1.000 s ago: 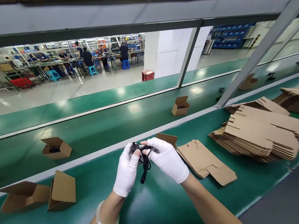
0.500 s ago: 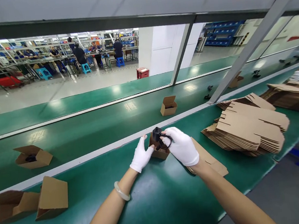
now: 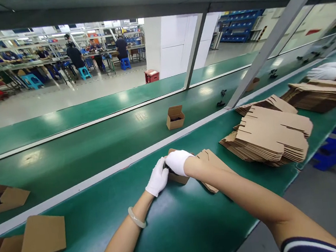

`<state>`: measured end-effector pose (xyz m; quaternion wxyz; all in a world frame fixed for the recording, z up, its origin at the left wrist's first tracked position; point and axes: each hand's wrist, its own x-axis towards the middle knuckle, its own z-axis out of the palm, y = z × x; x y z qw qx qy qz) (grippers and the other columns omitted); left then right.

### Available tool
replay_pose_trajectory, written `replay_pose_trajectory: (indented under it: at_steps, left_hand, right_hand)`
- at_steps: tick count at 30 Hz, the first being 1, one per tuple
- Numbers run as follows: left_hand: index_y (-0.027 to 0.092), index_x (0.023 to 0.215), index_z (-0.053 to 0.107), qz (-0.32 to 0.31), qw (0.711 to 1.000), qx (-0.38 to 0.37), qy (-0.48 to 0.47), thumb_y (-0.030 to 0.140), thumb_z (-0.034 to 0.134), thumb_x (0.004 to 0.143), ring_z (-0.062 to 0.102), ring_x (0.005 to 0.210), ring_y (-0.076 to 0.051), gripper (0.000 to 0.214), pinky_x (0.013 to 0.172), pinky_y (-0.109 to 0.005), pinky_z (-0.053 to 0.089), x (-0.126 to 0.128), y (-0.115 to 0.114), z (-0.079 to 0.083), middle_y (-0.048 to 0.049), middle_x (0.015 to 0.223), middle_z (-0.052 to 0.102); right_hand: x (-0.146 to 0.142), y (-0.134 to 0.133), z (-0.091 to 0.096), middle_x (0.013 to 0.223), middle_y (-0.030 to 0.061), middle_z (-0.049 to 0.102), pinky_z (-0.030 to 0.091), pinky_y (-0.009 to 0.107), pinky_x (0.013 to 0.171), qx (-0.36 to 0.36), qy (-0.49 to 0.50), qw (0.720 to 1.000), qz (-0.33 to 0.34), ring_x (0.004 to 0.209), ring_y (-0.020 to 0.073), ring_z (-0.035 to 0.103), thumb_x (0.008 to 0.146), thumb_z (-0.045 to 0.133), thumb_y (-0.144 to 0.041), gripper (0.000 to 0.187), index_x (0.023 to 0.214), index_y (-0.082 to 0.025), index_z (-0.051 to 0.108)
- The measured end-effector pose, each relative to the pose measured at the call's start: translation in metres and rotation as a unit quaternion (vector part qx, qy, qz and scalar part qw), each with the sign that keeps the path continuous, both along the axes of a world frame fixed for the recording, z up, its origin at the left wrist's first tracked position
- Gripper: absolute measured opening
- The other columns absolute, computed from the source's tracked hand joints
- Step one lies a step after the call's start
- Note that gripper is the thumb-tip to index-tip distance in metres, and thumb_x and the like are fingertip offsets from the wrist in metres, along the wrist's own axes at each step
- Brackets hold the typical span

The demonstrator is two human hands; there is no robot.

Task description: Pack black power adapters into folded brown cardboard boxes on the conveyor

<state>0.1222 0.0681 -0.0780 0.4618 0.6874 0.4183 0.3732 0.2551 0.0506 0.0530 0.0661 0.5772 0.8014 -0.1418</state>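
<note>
A small cardboard box (image 3: 178,178) sits open on the green work surface in front of me, mostly covered by my hands. My left hand (image 3: 158,177), white-gloved with bare fingertips, grips its left side. Over the opening, my right hand (image 3: 178,162) is curled down, its fingers largely hidden. A sliver of the black power adapter (image 3: 167,167) with its cord shows between the two hands, at the box's mouth. Flat cardboard blanks (image 3: 213,161) lie just right of the box, partly under my right forearm.
A tall stack of flat cardboard blanks (image 3: 273,134) stands to the right. Open boxes (image 3: 42,237) are at the left. Beyond the white rail (image 3: 100,174), a filled box (image 3: 175,119) and black parts (image 3: 221,103) rest on the belt. A co-worker's gloved hand (image 3: 328,71) touches another stack.
My right hand has moved left and down with the black power adapter, from beside the box to over its opening. My left hand has closed in on the box. The view has shifted slightly.
</note>
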Motion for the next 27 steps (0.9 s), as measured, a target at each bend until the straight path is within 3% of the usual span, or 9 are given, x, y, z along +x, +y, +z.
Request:
replay_pose_trajectory:
  at_steps: [4,8,11,15,22,27]
  left_hand:
    - [0.017,0.118,0.052,-0.007,1.0,0.001,-0.009,0.015,0.042,0.077,0.048,0.121,-0.024,0.043,0.11,-0.043,0.029,0.0,0.001,-0.003,-0.0094,0.126,0.057]
    - [0.016,0.121,0.049,-0.005,1.0,-0.004,-0.022,0.013,0.04,0.075,0.047,0.122,-0.023,0.047,0.109,-0.042,0.031,0.001,0.003,-0.008,-0.0113,0.13,0.052]
    - [0.017,0.121,0.048,0.001,0.999,-0.011,-0.037,0.014,0.04,0.075,0.046,0.123,-0.023,0.047,0.109,-0.043,0.03,0.001,0.002,-0.011,-0.0106,0.129,0.052]
    - [0.018,0.118,0.049,0.004,0.998,-0.016,-0.056,0.018,0.042,0.076,0.047,0.122,-0.024,0.043,0.11,-0.044,0.029,-0.001,-0.001,-0.014,-0.0103,0.124,0.056]
    - [0.017,0.117,0.047,0.008,0.997,-0.01,-0.077,0.022,0.044,0.081,0.056,0.11,-0.022,0.036,0.1,-0.039,0.042,0.0,-0.002,-0.017,-0.0101,0.116,0.059]
    - [0.023,0.101,0.058,0.079,0.994,0.014,-0.071,0.029,0.05,0.086,0.059,0.1,-0.022,0.018,0.092,-0.039,0.045,0.002,0.0,-0.018,-0.0073,0.102,0.063]
  right_hand:
    - [0.013,-0.014,0.006,0.084,0.0072,0.069,0.046,0.033,0.073,0.001,0.047,0.999,-0.019,0.081,0.0211,0.063,0.073,0.062,-0.024,0.016,0.087,-0.018,0.067]
    - [0.004,-0.002,-0.002,0.075,0.0051,0.069,0.046,0.028,0.065,-0.023,0.053,0.998,-0.002,0.069,0.0193,0.064,0.069,0.064,-0.024,0.011,0.077,-0.018,0.068]
    - [-0.002,0.0,-0.01,0.084,0.0099,0.07,0.046,0.031,0.064,-0.035,0.015,0.999,0.013,0.073,0.0231,0.065,0.072,0.06,-0.027,0.018,0.084,-0.017,0.069]
    - [-0.007,0.003,-0.023,0.094,0.0142,0.069,0.047,0.035,0.073,-0.033,-0.063,0.997,-0.018,0.088,0.0281,0.065,0.081,0.05,-0.025,0.024,0.088,-0.016,0.07]
    - [-0.026,0.029,-0.047,0.087,0.0208,0.069,0.049,0.039,0.074,-0.052,-0.05,0.997,-0.037,0.083,0.0315,0.066,0.067,0.061,-0.007,0.019,0.083,-0.007,0.07]
    - [-0.02,0.007,-0.029,0.09,0.0075,0.071,0.049,0.033,0.075,-0.003,0.059,0.998,-0.024,0.083,0.0244,0.066,0.075,0.055,-0.014,0.029,0.101,-0.018,0.067]
